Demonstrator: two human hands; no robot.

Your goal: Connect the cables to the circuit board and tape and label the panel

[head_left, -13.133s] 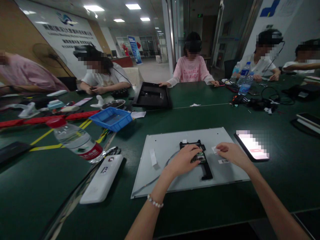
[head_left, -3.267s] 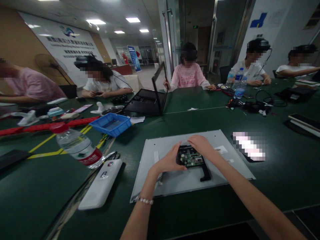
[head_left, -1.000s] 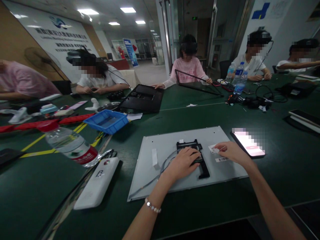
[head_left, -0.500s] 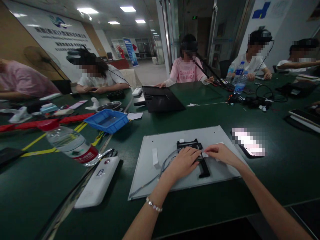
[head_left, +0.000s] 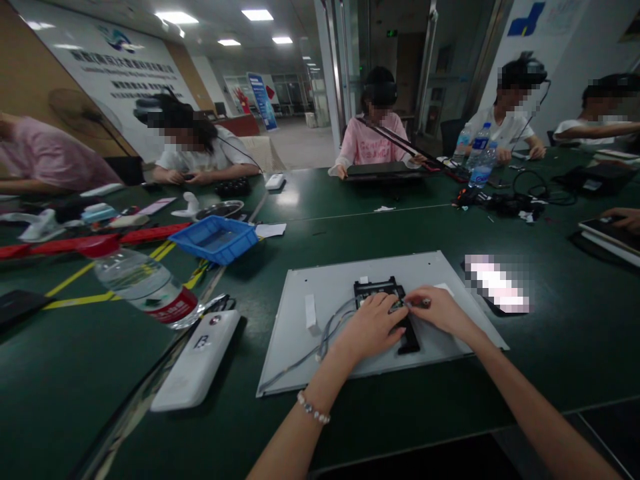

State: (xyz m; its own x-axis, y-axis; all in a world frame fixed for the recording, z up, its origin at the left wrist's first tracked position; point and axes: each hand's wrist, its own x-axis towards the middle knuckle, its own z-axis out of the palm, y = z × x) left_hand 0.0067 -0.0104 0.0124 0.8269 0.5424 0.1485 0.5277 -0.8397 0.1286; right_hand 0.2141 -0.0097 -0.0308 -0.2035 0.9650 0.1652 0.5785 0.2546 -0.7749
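A black plastic frame [head_left: 410, 337] lies on a pale rectangular panel [head_left: 295, 360], with grey cables [head_left: 327, 333] trailing from its left side. Across the middle of the frame rests my left hand [head_left: 373, 323], its fingers extended over the top and hiding part of it. Beside those fingertips, at the frame's right edge, my right hand [head_left: 440, 312] is closed in a pinch. Whatever sits between the right fingertips is too small and covered to name. A white strip [head_left: 311, 315] lies on the panel left of the frame.
Right of the panel lies a phone with a lit screen [head_left: 497, 283]. On the left are a white power bank [head_left: 197, 360], a tilted water bottle [head_left: 145, 283] and a blue tray [head_left: 215, 240]. Several people sit around the green table, one holding a dark panel [head_left: 385, 172].
My right hand has shifted slightly and turned at the frame's edge; the white piece at its fingertips no longer shows. Across the table, a person has drawn the dark panel back towards themselves.
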